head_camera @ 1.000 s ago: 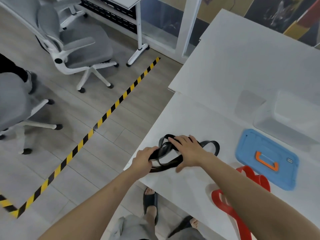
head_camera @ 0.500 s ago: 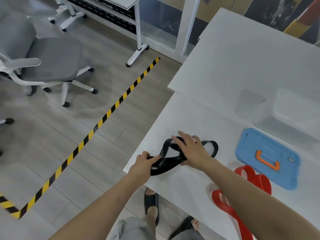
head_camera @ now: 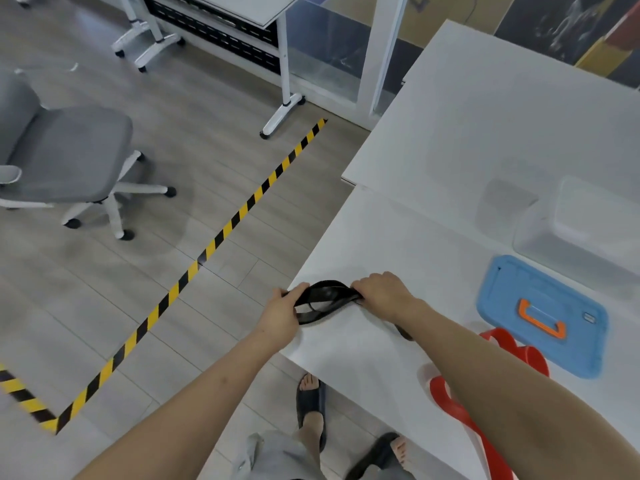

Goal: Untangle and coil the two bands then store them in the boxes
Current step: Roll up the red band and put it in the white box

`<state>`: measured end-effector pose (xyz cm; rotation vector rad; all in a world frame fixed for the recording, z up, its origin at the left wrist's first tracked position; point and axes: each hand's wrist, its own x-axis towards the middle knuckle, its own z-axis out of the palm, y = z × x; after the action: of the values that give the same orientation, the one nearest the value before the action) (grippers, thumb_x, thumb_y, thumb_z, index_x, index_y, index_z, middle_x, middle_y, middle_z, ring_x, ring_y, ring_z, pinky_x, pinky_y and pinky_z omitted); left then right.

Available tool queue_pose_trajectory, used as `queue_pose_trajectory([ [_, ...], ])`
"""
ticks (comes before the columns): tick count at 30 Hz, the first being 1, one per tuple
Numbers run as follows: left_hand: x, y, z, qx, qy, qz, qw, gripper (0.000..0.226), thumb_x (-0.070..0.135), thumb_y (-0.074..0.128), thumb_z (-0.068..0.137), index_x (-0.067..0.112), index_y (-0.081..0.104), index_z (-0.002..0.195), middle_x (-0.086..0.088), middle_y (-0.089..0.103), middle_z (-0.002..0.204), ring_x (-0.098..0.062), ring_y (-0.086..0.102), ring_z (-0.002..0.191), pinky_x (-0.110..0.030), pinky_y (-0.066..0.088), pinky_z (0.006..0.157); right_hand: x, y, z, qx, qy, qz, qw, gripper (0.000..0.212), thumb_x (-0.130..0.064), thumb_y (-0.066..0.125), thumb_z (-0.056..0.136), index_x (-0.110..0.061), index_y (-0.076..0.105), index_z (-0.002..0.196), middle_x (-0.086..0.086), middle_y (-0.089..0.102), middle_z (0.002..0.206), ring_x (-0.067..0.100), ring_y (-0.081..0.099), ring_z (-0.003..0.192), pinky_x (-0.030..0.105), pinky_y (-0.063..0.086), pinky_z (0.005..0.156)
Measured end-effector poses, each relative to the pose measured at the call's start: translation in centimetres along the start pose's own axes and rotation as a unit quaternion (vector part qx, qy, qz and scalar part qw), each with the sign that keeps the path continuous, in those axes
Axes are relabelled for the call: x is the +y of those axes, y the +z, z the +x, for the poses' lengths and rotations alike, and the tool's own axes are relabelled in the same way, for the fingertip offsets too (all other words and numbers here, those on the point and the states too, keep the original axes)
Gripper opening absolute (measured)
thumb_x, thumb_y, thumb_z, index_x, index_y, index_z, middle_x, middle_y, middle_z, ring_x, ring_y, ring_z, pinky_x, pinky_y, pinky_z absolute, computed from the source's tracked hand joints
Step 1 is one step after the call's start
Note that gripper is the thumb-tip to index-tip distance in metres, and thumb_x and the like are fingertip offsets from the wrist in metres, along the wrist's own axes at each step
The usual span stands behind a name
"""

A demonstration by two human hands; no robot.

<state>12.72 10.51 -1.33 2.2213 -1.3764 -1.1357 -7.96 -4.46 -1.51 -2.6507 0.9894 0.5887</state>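
Since the earlier shot both hands have bunched the black band (head_camera: pixel 323 301) into a tighter bundle: left hand (head_camera: pixel 282 315) and right hand (head_camera: pixel 381 294) each gripping an end near the worktop (head_camera: pixel 381 244) corner. Being stretchy-looking rubber, it could spring loose. Red band (head_camera: pixel 453 403) lies untouched beside the blue lid (head_camera: pixel 540 313).

We record an office or lab: grey swivel chair (head_camera: pixel 65 161), white table (head_camera: pixel 467 140), wheeled desk (head_camera: pixel 242 15), hazard-striped floor tape (head_camera: pixel 221 237).
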Motion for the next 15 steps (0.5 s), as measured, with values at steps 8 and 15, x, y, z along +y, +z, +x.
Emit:
queue_pose_trajectory([
  [8, 8.9, -2.9, -3.3, 0.066, 0.093, -0.147, 0.982, 0.045, 0.006, 0.044, 0.104, 0.029, 0.043, 0.142, -0.002, 0.049, 0.135, -0.019, 0.05, 0.121, -0.029, 0.04, 0.098, 1.0, -8.0, -12.1, 0.155, 0.055, 0.07, 0.984, 0.028, -0.038, 0.056, 0.104, -0.03, 0.063, 0.131, 0.003, 0.075, 0.1, 0.03, 0.07, 0.095, 0.037, 0.043, 0.079],
  [15, 20.6, 4.9, -9.9, -0.043, 0.196, -0.138, 0.97, 0.061, 0.009, 0.04, 0.108, 0.027, 0.018, 0.162, 0.004, 0.032, 0.142, 0.02, 0.042, 0.11, -0.005, 0.033, 0.092, 4.8, -6.3, -30.3, 0.214, 0.215, 0.144, 0.942, 0.027, -0.037, 0.068, 0.098, -0.031, 0.071, 0.124, 0.006, 0.078, 0.1, 0.034, 0.072, 0.099, 0.042, 0.053, 0.077],
])
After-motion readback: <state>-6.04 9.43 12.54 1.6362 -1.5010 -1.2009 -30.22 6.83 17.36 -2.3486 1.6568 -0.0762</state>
